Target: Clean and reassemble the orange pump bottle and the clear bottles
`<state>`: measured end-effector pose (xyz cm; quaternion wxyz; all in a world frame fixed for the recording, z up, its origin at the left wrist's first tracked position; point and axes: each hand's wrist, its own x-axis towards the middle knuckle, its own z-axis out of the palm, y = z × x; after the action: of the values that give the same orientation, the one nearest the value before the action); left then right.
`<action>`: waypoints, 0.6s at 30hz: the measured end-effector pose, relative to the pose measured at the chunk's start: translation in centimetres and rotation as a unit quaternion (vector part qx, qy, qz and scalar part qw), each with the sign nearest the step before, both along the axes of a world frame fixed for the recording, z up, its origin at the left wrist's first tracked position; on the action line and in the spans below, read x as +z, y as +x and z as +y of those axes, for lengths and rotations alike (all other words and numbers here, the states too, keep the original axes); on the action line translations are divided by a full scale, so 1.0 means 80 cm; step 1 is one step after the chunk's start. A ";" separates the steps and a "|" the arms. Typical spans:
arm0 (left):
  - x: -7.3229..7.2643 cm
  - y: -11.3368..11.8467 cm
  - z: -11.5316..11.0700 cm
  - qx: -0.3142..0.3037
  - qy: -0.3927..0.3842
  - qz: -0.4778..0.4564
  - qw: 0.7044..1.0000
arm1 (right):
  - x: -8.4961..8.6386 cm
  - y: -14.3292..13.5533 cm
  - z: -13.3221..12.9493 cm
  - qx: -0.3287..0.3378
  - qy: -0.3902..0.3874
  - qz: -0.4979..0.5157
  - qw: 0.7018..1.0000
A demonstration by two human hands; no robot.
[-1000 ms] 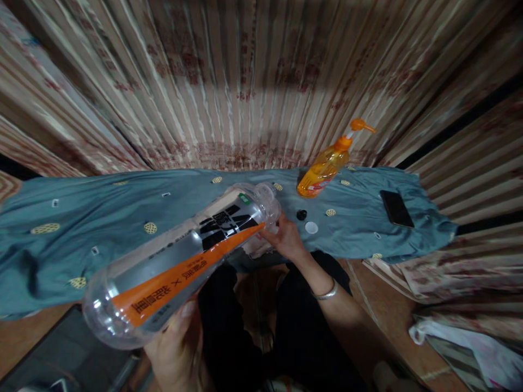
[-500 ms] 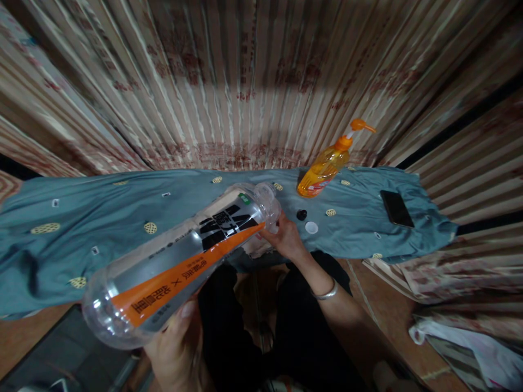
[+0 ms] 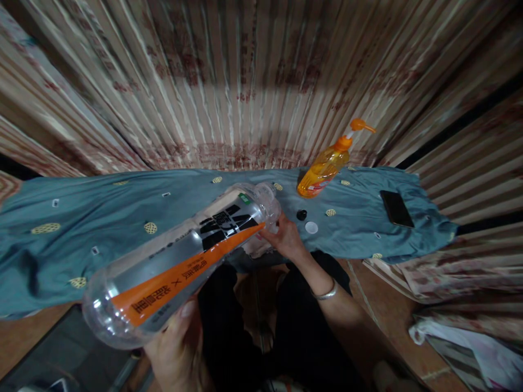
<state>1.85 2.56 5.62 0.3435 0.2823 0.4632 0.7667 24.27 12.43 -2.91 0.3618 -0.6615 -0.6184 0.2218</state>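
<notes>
At 7 o'clock, note left hand (image 3: pixel 177 345) cupped part-open, gripping the base end of a large clear bottle (image 3: pixel 183 261), held slantwise from 8 o'clock to centre. Toward 5 o'clock, note right hand (image 3: pixel 288 238) curled about its neck (image 3: pixel 267 200), fingertips apparently hidden behind. On teal cloth (image 3: pixel 118 209), see black cap (image 3: pixel 301 215) and white disc (image 3: pixel 311 227) at 4, pump bottle (image 3: pixel 324 170) at 2, phone (image 3: pixel 396 208) at 3.

Dim indoor light; white glare spots the clear bottle (image 3: pixel 182 267); wide-angle distortion splays the curtain (image 3: pixel 245 92) folds outward; the upper right corner sinks into shadow.
</notes>
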 end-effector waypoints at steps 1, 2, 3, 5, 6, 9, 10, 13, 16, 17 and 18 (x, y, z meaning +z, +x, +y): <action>0.000 0.000 0.000 0.001 0.002 0.002 1.000 | 0.000 0.001 0.000 0.000 -0.007 0.001 1.000; -0.001 0.000 0.000 -0.001 0.002 0.003 1.000 | 0.001 0.001 0.000 0.001 -0.016 0.004 1.000; -0.001 -0.001 -0.001 -0.004 0.003 0.003 1.000 | 0.002 0.001 0.001 0.001 -0.023 0.009 1.000; 0.000 -0.001 -0.001 -0.011 0.005 0.002 1.000 | 0.003 0.001 0.001 0.000 -0.024 0.015 1.000; 0.000 -0.001 -0.002 -0.012 0.004 0.000 1.000 | 0.004 0.001 0.001 -0.001 -0.024 0.017 1.000; 0.000 -0.001 -0.003 -0.007 -0.005 -0.001 1.000 | 0.005 0.000 0.001 -0.004 -0.026 0.019 0.999; 0.000 -0.001 -0.004 -0.006 -0.006 0.001 1.000 | 0.005 0.000 0.001 -0.005 -0.028 0.019 0.999; -0.001 0.000 -0.005 -0.002 0.000 0.000 1.000 | 0.006 0.000 0.000 -0.008 -0.032 0.017 0.999; 0.000 0.001 -0.004 -0.001 0.003 -0.003 1.000 | 0.009 0.000 0.000 -0.010 -0.040 0.015 0.999; 0.000 0.001 -0.003 -0.002 0.004 -0.003 1.000 | 0.009 -0.001 0.000 -0.009 -0.043 0.015 0.999; 0.001 0.001 -0.003 -0.004 0.006 0.000 1.000 | 0.010 -0.001 0.000 -0.007 -0.044 0.017 0.999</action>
<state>1.96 2.34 5.72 0.3447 0.2861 0.4577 0.7680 24.22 12.43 -2.14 0.3442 -0.6774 -0.5972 0.2569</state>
